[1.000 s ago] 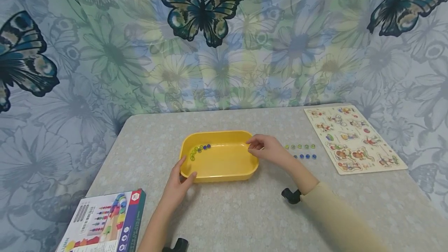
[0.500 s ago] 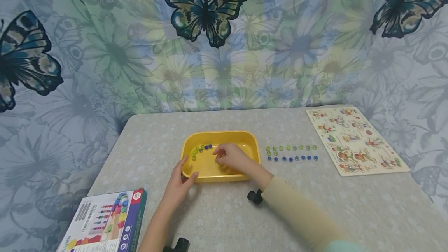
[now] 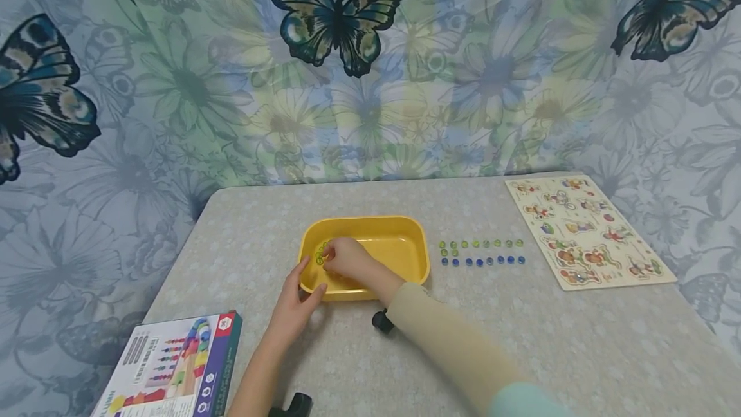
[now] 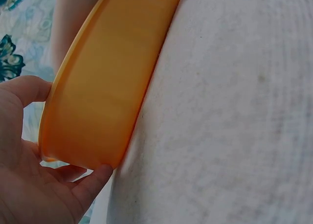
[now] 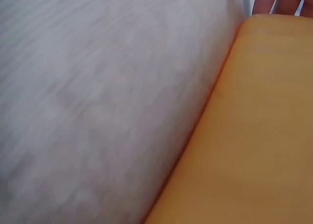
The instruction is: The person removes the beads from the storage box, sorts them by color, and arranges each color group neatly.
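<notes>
A yellow tray [image 3: 393,269] stands on the table, its near left corner held by my left hand [image 3: 289,304]. In the left wrist view the thumb and fingers of that left hand [image 4: 44,185] lie around the tray's rim and end wall. My right hand [image 3: 350,257] is inside the tray at its left end, fingers bent down at small green glass beads [image 3: 320,256]. Whether a bead is between its fingertips is hidden. The blue beads in the tray are covered by this hand. The right wrist view shows only the tray's outer wall [image 5: 254,131], the table and some left fingers.
Right of the tray lie rows of green beads [image 3: 476,244] and a row of blue beads [image 3: 479,262]. A board with cartoon pictures [image 3: 590,233] lies at the far right. A printed box [image 3: 173,365] sits at the near left. A patterned curtain [image 3: 370,114] hangs behind the table.
My right hand has moved left from the tray's right rim, across its inside, to the beads at the left end. My left hand has stayed on the tray corner.
</notes>
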Demonstrator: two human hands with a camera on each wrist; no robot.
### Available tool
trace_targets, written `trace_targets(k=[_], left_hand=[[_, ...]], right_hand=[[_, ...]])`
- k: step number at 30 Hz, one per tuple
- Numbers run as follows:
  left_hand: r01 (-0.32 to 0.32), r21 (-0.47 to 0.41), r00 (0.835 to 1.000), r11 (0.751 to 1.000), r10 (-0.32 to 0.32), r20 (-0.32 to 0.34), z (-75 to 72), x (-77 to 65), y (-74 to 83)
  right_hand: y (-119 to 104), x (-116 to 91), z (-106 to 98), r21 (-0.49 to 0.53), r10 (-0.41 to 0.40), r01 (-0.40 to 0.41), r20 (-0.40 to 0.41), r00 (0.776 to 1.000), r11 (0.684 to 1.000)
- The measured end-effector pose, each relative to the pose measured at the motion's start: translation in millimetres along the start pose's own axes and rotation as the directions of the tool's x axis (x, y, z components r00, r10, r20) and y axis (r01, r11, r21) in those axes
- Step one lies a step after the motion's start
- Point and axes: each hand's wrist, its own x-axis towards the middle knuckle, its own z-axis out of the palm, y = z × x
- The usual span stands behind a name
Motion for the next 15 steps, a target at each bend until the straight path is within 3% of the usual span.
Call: trace_targets(k=[10,15], left_hand=[[-0.033,0.003,0.999,0.999,0.033,-0.01,0.6,0.6,-0.8],[-0.028,0.014,0.999,1.0,0.028,-0.015,0.6,0.5,-0.4]], right_hand=[[-8.6,10.5,7.9,-0.124,-0.014,0.01,-0.029,0.999,0.992],[-10.0,12.6,10.5,-0.251,-0.054,0.05,-0.01,0.998,0.967]])
